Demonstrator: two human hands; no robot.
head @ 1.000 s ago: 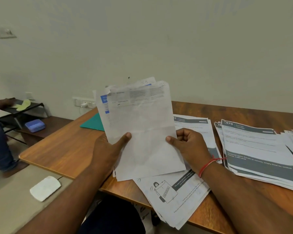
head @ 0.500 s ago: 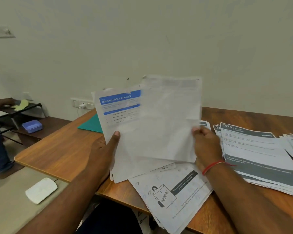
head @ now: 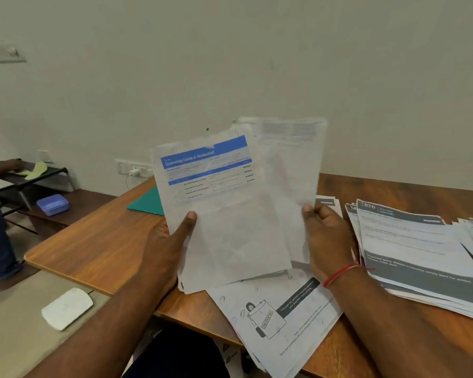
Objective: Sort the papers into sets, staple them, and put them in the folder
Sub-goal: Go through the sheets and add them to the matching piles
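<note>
Since half a second ago the loose sheet (head: 290, 173) has swung further right off the sheaf (head: 230, 241), so the whole blue "Dressing Table & Bookshelf" header now shows; the sheaf itself has barely shifted. Both are held upright above the near edge of the tabletop (head: 93, 246), apart from the piles lying on it. Risks, as judged: (1) the loose sheet is held only at its lower right edge, stands tall and limp, and could fold over or slip from the pinch. (2) The sheaf is fanned at its bottom corner, so a page could slide out and land on the confidential sheet (head: 279, 317), which already overhangs the tabletop edge and could be knocked to the floor. (3) The loose sheet's print is too faint to read, so it could be laid on the wrong set, e.g. the grey-banded pile (head: 415, 246) just right of the right hand (head: 328, 238). Pose: the left hand (head: 170, 249) grips the sheaf's left edge, thumb across the front, fingers hidden behind. The right hand pinches the loose sheet, thumb tip on its near face, back of hand toward the camera. The green folder (head: 148, 203) lies flat behind the sheaf. No stapler is visible.
</note>
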